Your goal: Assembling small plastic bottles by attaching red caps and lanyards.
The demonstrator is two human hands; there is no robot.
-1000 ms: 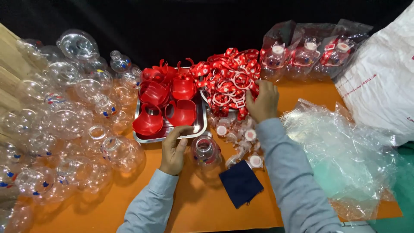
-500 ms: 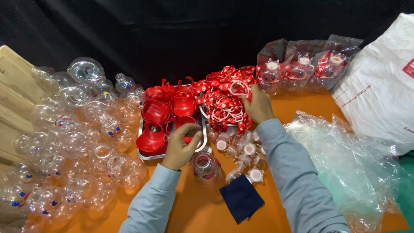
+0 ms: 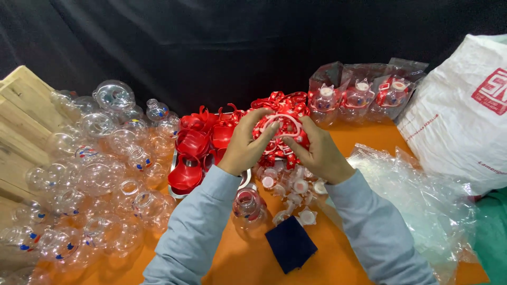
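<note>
- Above the middle of the orange surface [image 3: 232, 264], just over the heap of red-and-white straps [image 3: 280, 103], I hold one red-and-white strap loop [image 3: 280, 129] between both hands; it sits between my palms, its loop arching upward and running roughly left to right
- My left hand [image 3: 245, 145] pinches the strap's left side, fingers closed on it; my right hand [image 3: 317, 153] pinches the right side, thumb and fingers also closed on it; both are equally near, each touching the strap
- Below my hands lie small white caps [image 3: 296, 187] scattered on the surface; a clear bottle [image 3: 248, 203] stands just under my left wrist; a dark blue cloth [image 3: 290, 245] lies nearer me
- To the left sits a metal tray [image 3: 177, 191] of red funnel-shaped pieces [image 3: 187, 174]; beyond it a heap of clear plastic bottles [image 3: 100, 169]
- To the right lie clear plastic bags [image 3: 417, 195] and a white sack [image 3: 459, 121]; packed bottles [image 3: 359, 95] stand behind; nothing stands between my hands
</note>
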